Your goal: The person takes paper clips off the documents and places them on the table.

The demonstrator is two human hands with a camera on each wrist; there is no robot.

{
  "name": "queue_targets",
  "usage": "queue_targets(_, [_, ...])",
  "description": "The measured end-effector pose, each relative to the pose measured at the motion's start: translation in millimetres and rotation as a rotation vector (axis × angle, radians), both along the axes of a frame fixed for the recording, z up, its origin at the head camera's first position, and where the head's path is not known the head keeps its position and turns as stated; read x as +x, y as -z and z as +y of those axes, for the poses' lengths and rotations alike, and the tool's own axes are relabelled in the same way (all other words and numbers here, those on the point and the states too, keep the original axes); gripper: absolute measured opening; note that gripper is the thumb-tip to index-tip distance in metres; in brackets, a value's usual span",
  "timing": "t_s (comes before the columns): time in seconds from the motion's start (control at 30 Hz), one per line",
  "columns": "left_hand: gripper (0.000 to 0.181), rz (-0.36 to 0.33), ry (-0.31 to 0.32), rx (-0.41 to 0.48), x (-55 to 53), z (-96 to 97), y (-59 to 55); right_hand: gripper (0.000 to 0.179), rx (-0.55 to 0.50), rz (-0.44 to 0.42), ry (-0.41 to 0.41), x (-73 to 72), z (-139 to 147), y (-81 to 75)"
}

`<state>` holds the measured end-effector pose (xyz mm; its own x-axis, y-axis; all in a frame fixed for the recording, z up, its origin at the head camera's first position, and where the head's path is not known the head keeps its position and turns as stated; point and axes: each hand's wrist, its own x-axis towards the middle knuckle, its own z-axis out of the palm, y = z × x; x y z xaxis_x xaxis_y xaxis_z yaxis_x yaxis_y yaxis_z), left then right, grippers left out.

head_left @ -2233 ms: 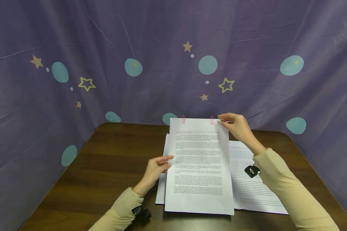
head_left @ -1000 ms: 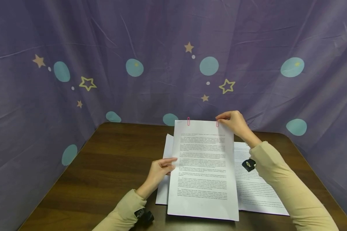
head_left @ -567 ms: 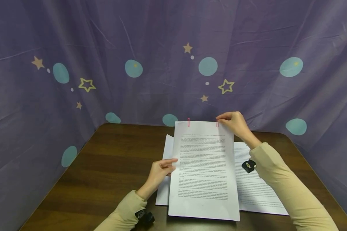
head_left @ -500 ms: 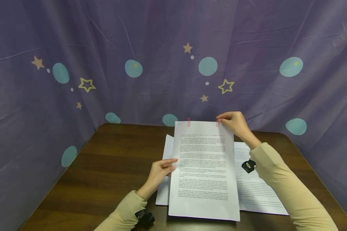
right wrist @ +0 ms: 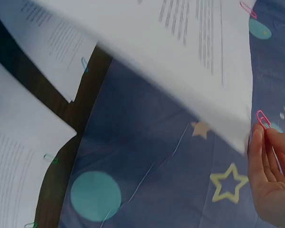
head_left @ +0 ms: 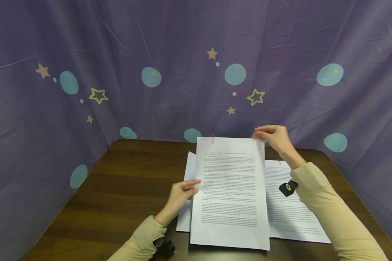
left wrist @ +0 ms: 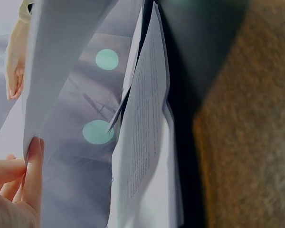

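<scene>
My left hand pinches the left edge of a raised printed paper sheaf, held tilted above the table; thumb and fingers grip that edge in the left wrist view too. One pink paper clip sits on the top edge, left of middle. Near the top right corner, my right hand pinches a second pink paper clip between thumb and fingers. In the right wrist view this clip stands up from the fingertips beside the sheaf's corner. The back of the sheaf is hidden in the head view.
More printed papers lie on the brown table to the right, and another stack shows partly behind the sheaf's left side. Green paper clips are on the lying papers. A patterned purple curtain hangs behind and beside the table.
The sheaf first shifts slightly right. My right hand reaches the right pink clip, then moves right with it, leaving that spot on the top edge bare. The left hand keeps its grip.
</scene>
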<state>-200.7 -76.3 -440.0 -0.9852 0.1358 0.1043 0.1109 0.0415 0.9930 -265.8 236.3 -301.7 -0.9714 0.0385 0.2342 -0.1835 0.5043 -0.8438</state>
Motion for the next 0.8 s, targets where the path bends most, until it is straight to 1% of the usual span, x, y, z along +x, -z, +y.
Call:
queue_targets(0.17, [0.029, 0.004, -0.013, 0.009, 0.3, -2.1, 1.8, 0.040, -0.023, -0.040, -0.006, 6.1, 20.5, 4.5])
queue_targets(0.3, [0.029, -0.014, -0.029, 0.009, 0.0, -4.0, 2.4, 0.041, -0.045, -0.051, -0.008, 10.6, 35.5, 10.1])
queue_targets(0.4, [0.029, -0.021, -0.031, 0.003, -1.1, -5.6, 3.4, 0.039, -0.083, -0.042, -0.008, 13.1, 45.1, 16.0])
queue_targets(0.47, [0.029, -0.025, -0.032, 0.001, -1.0, -6.6, 3.7, 0.033, -0.096, -0.052, -0.006, 16.7, 50.6, 19.3])
queue_targets(0.57, [0.029, -0.030, -0.037, 0.002, -0.2, -7.8, 3.8, 0.032, -0.095, -0.077, 0.002, 20.5, 60.8, 26.9])
queue_targets(0.6, [0.030, -0.033, -0.039, 0.005, 0.2, -8.1, 3.6, 0.032, -0.095, -0.081, 0.003, 19.2, 66.9, 32.7])
queue_targets(0.63, [0.030, -0.037, -0.042, 0.008, 0.6, -8.2, 3.4, 0.033, -0.094, -0.081, 0.000, 15.4, 75.6, 41.4])
queue_targets(0.67, [0.030, -0.039, -0.045, 0.008, 0.8, -8.4, 3.3, 0.033, -0.119, -0.080, -0.015, 9.4, 86.8, 52.8])
queue_targets(0.7, [0.030, -0.040, -0.048, 0.009, 0.9, -8.5, 3.3, 0.035, -0.145, -0.074, -0.028, -0.3, 101.8, 69.5])
queue_targets(0.73, [0.030, -0.041, -0.051, 0.008, 1.0, -8.5, 3.4, 0.035, -0.159, -0.077, -0.022, -11.5, 117.8, 88.1])
queue_targets(0.8, [0.029, -0.041, -0.056, 0.008, 0.7, -8.5, 3.5, 0.034, -0.172, -0.070, -0.007, -34.5, 151.9, 129.6])
